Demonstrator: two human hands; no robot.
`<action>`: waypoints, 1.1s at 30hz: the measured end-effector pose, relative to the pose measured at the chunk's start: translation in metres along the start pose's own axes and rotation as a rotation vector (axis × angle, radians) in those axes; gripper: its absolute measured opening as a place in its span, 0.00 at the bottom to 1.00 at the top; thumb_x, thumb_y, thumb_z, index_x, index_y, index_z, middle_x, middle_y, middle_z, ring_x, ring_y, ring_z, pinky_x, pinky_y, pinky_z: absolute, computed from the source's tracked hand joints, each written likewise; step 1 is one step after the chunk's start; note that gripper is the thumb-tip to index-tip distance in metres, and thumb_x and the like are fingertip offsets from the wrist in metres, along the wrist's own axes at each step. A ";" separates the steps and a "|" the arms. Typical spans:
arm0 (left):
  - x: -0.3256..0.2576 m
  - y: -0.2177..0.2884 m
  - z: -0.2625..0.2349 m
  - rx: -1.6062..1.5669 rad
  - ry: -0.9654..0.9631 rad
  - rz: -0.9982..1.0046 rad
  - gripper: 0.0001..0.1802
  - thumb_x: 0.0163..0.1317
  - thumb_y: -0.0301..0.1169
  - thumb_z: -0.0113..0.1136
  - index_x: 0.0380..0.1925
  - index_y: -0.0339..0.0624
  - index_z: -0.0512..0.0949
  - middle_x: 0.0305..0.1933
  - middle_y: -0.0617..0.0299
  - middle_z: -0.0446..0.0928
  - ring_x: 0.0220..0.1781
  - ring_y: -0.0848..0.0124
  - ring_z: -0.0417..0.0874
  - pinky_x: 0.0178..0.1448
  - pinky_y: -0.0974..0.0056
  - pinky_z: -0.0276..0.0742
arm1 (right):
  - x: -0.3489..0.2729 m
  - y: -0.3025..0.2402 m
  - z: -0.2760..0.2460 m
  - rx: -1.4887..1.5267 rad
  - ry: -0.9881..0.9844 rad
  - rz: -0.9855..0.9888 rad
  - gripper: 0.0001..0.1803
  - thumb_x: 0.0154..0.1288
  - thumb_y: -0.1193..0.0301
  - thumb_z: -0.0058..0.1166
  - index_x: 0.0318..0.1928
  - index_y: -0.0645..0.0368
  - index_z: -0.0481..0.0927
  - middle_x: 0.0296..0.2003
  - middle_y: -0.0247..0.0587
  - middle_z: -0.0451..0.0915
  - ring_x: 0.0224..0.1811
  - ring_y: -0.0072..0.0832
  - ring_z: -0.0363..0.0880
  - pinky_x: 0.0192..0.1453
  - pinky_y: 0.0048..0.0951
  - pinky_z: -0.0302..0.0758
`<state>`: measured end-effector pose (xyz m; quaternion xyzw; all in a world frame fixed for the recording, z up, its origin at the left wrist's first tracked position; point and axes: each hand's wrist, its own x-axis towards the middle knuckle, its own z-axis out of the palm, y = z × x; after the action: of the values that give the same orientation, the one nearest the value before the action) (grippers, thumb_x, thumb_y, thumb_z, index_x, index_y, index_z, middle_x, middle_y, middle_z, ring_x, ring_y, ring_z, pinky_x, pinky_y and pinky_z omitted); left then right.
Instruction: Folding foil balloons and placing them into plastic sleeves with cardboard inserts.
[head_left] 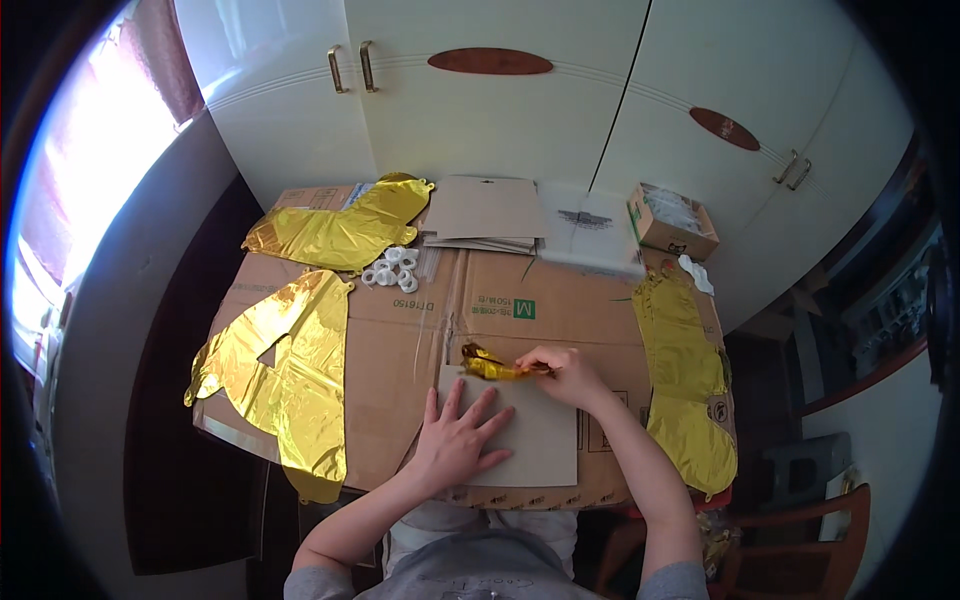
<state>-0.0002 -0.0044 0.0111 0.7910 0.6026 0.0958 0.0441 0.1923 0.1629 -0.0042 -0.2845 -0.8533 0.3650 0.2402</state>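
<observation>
My left hand (462, 436) lies flat with its fingers spread on a grey-beige cardboard sheet (545, 450) near the front of the work surface. Above the far edge of that sheet, my right hand (566, 378) pinches a small crumpled or folded piece of gold foil (490, 364). The foil's far end points left, past the fingertips of my left hand. Its exact shape is hard to make out. To the left lies a flat gold foil balloon (300, 365) shaped like a letter A.
More flat gold foil balloons lie at the back left (350, 228) and along the right edge (685, 385). White tape-like rings (392, 268), a stack of cardboard sheets (485, 210), a clear plastic bag (590, 235) and a small box (675, 225) sit toward the back, before white cabinets (480, 120).
</observation>
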 end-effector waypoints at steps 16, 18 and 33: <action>-0.004 -0.007 0.013 -0.052 0.072 0.009 0.28 0.60 0.60 0.54 0.47 0.54 0.85 0.54 0.54 0.80 0.77 0.42 0.53 0.71 0.25 0.43 | -0.027 -0.009 0.010 -0.387 -0.007 -0.422 0.12 0.54 0.77 0.55 0.41 0.59 0.79 0.49 0.42 0.82 0.52 0.40 0.82 0.59 0.39 0.77; -0.004 -0.007 0.016 -0.052 0.089 0.013 0.28 0.60 0.60 0.54 0.47 0.53 0.85 0.55 0.54 0.80 0.77 0.41 0.53 0.71 0.25 0.42 | -0.029 -0.008 0.009 -0.394 -0.017 -0.421 0.11 0.56 0.76 0.54 0.42 0.59 0.79 0.50 0.42 0.82 0.54 0.39 0.81 0.61 0.39 0.76; 0.005 -0.047 -0.035 -0.257 -0.247 0.033 0.18 0.55 0.34 0.58 0.46 0.45 0.82 0.50 0.55 0.81 0.66 0.58 0.73 0.70 0.47 0.64 | -0.044 -0.009 0.015 -0.443 0.024 -0.421 0.12 0.55 0.79 0.54 0.41 0.60 0.80 0.51 0.36 0.82 0.58 0.31 0.80 0.66 0.38 0.76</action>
<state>-0.0507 0.0120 0.0374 0.7944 0.5624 0.0748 0.2170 0.2123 0.1214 -0.0154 -0.1509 -0.9494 0.1089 0.2528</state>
